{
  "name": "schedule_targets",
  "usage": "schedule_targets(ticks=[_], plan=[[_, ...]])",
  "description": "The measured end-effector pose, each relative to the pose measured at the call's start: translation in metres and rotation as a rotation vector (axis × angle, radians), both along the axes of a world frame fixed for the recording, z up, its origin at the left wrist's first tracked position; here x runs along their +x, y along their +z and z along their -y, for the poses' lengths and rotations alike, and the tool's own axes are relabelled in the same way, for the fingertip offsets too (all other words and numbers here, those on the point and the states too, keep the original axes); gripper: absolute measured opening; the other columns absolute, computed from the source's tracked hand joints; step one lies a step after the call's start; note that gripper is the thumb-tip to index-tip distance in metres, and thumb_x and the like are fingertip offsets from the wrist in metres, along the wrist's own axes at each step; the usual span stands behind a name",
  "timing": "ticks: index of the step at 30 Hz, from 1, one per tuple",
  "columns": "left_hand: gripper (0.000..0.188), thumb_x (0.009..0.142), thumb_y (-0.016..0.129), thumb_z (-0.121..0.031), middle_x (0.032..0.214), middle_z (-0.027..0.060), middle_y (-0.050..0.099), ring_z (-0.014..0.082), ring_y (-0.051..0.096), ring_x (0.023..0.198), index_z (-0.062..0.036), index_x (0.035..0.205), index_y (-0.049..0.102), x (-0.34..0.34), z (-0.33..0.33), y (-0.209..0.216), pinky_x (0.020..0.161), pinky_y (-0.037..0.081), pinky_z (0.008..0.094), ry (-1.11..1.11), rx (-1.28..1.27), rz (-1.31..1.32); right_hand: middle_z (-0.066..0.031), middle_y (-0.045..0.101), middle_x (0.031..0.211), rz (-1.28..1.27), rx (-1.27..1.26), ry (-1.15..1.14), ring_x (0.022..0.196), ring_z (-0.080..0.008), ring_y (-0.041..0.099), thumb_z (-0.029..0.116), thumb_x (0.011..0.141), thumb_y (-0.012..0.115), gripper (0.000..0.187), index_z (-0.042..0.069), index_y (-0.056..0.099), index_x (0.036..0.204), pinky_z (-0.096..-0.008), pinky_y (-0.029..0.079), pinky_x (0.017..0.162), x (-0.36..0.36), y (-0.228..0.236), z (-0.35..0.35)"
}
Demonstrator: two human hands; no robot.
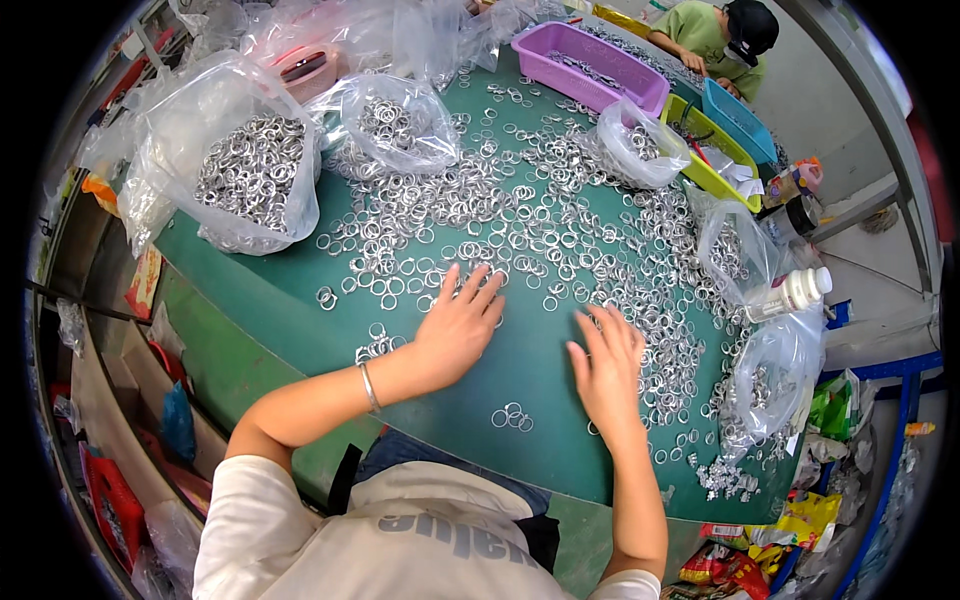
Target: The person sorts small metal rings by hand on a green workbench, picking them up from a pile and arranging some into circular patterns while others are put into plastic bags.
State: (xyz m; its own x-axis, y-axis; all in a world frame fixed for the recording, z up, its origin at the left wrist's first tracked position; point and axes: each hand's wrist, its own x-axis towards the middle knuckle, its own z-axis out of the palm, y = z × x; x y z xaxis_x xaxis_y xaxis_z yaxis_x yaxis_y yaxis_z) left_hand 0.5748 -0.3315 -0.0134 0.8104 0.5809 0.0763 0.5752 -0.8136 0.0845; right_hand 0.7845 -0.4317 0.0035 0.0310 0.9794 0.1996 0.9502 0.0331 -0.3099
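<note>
Many silver metal rings (440,205) lie spread over the green table (330,350). My left hand (460,320), with a bangle on its wrist, rests with fingers stretched out on the near edge of the spread, fingertips among the rings. To the right, my right hand (608,365) has its fingers apart beside the rings on that side. Neither hand grips anything that I can see. A small group of rings (512,417) lies between my forearms, and a small pile (378,344) sits by my left wrist.
A clear bag full of rings (255,175) stands at the far left. Further ring bags (400,125) lie around the spread. Purple (590,65), yellow-green (715,160) and blue (738,120) baskets line the far right, near a white bottle (795,292). Another person (710,45) works beyond.
</note>
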Motion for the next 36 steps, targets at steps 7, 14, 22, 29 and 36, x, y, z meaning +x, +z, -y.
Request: schedule_targets(ticks=[7,14,22,29,36], plan=[[0.051,0.081,0.054,-0.006,0.14,0.0233,0.042,0.0347,0.034,0.137,0.0073,0.13,0.047,0.02,-0.012,-0.016,0.113,0.023,0.0529,-0.18,0.006,0.15,-0.0131,0.055,0.129,0.038,-0.076,0.208,0.127,-0.0318,0.046,0.015,0.087,0.063,0.034,0.002,0.059,0.118,-0.0573,0.031,0.104,-0.024,-0.007,0.014],[0.06,0.074,0.055,0.005,0.142,0.0255,0.039,0.037,0.033,0.137,0.007,0.133,0.042,0.03,0.01,-0.009,0.115,0.026,0.0485,-0.3,-0.306,0.195,-0.0167,0.057,0.126,-0.172,0.108,-0.112,0.129,-0.033,0.045,0.014,0.091,0.057,0.036,0.0,0.056,0.124,-0.047,0.031,0.106,0.009,0.003,-0.017],[0.055,0.076,0.054,0.004,0.141,0.0265,0.038,0.0384,0.035,0.135,0.0074,0.13,0.045,-0.017,0.059,0.004,0.112,0.028,0.0489,-0.535,-0.609,0.286,-0.014,0.052,0.134,-0.083,-0.178,0.16,0.131,-0.0332,0.043,0.018,0.088,0.063,0.033,0.003,0.061,0.118,-0.0554,0.026,0.109,0.006,0.004,0.022],[0.066,0.074,0.054,0.007,0.149,0.0201,0.031,0.0354,0.029,0.14,-0.0004,0.138,0.041,0.012,0.013,-0.003,0.114,0.023,0.0511,-0.195,-0.245,0.204,-0.016,0.053,0.13,0.017,0.092,-0.11,0.129,-0.0348,0.042,0.018,0.088,0.063,0.039,0.002,0.057,0.123,-0.0509,0.031,0.105,0.019,0.0,-0.009],[0.063,0.078,0.059,-0.004,0.148,0.0197,0.032,0.0374,0.029,0.139,-0.0035,0.138,0.043,0.051,-0.036,-0.026,0.111,0.023,0.0566,-0.103,-0.008,0.09,-0.0173,0.048,0.135,-0.084,-0.111,0.083,0.133,-0.0368,0.037,0.023,0.09,0.061,0.037,0.005,0.059,0.121,-0.0557,0.026,0.108,0.011,-0.015,-0.015]])
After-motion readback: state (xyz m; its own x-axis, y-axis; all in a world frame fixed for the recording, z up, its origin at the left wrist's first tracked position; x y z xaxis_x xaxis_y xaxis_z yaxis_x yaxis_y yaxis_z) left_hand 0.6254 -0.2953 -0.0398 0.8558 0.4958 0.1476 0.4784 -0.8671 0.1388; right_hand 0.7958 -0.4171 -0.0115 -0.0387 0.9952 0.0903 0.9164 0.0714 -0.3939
